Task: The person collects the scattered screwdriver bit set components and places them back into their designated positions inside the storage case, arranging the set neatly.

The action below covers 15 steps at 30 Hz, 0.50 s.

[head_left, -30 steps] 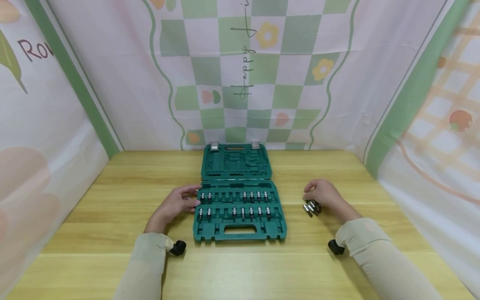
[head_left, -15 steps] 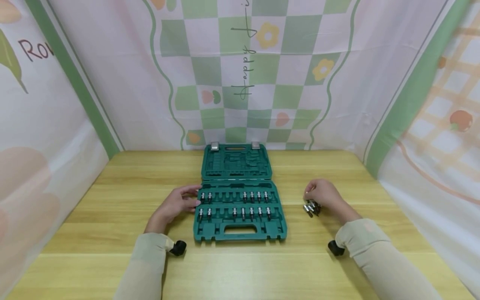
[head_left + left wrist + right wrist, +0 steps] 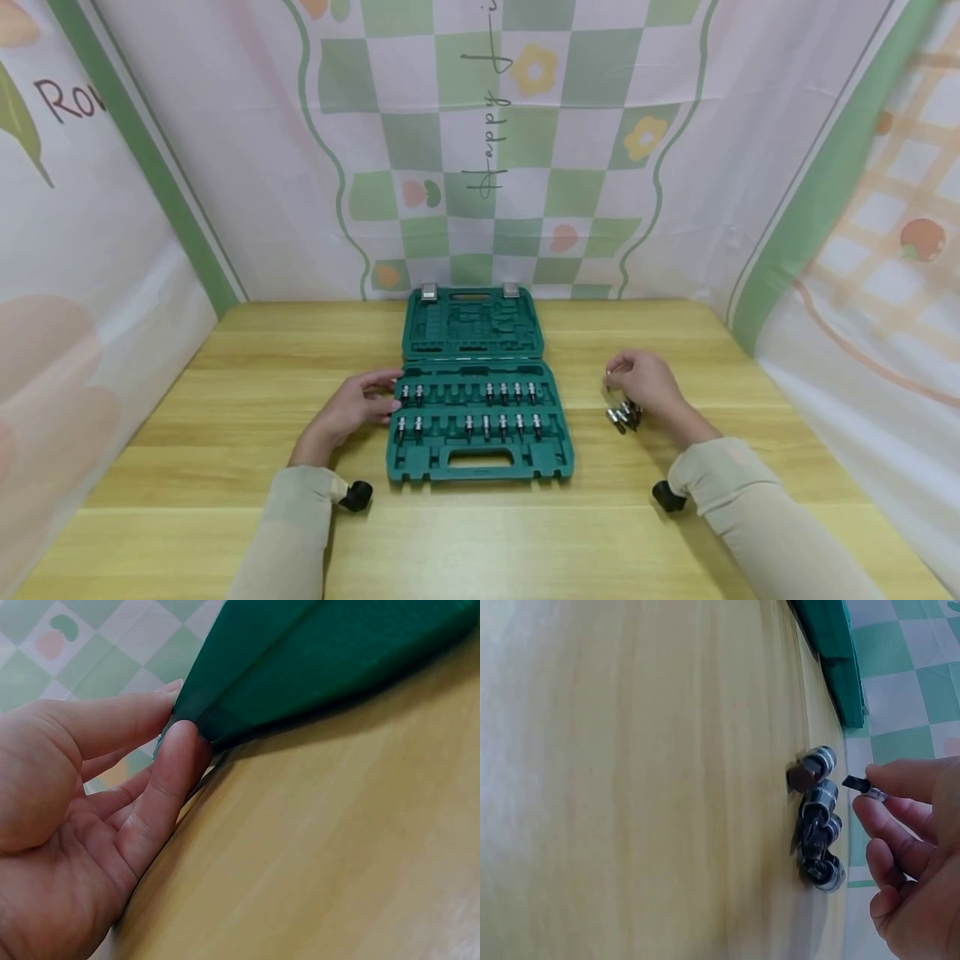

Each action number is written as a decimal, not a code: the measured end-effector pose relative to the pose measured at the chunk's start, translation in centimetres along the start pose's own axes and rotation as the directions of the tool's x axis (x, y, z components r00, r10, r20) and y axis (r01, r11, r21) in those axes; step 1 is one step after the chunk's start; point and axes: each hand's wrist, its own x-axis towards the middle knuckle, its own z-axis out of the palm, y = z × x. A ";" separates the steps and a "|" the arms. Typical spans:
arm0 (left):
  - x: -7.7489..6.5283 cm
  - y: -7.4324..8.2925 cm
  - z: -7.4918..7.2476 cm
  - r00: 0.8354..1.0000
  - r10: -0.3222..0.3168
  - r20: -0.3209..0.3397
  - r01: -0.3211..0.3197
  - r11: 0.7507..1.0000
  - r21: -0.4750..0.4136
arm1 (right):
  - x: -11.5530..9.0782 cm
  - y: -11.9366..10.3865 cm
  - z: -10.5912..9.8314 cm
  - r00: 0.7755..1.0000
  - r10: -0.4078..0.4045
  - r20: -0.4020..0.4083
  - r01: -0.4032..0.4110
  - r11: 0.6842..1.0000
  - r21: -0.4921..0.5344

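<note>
A green plastic bit-socket case (image 3: 483, 471) lies opened out on the table, with two rows of chrome bit sockets in its near half and some vacant slots between them. My left hand (image 3: 352, 410) is at its left side, thumb and fingers pinching the edge; in the left wrist view the fingertips (image 3: 180, 739) meet at the case's corner. To the right, my right hand (image 3: 647, 383) pinches one bit socket (image 3: 866, 787) between thumb and finger, its dark bit sticking out. Close below the hand lies a small heap of bit sockets (image 3: 821, 817).
The case's lid (image 3: 472, 325) lies back toward the patterned curtain (image 3: 480, 150), with two metallic-looking latches at its far edge. Curtains also stand at both sides. Wood-grain table surface (image 3: 480, 542) spreads around the case.
My right hand has risen slightly and moved a little away from the heap, with one bit socket now showing between its fingertips. The left hand and the case have not moved.
</note>
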 end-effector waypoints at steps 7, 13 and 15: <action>0.0 -0.1 -0.1 1.000 0.008 0.003 -0.008 1.000 -0.003 | 0.2 0.0 0.5 0.998 -0.040 -0.053 0.042 0.999 0.033; 0.0 0.0 -0.1 1.000 0.007 0.004 -0.007 1.000 -0.002 | 0.2 -0.4 0.9 0.993 -0.067 -0.095 0.073 0.996 0.058; 0.0 0.0 -0.1 1.000 0.007 0.004 -0.007 1.000 -0.002 | 0.2 -0.6 1.1 0.993 -0.066 -0.102 0.073 0.995 0.069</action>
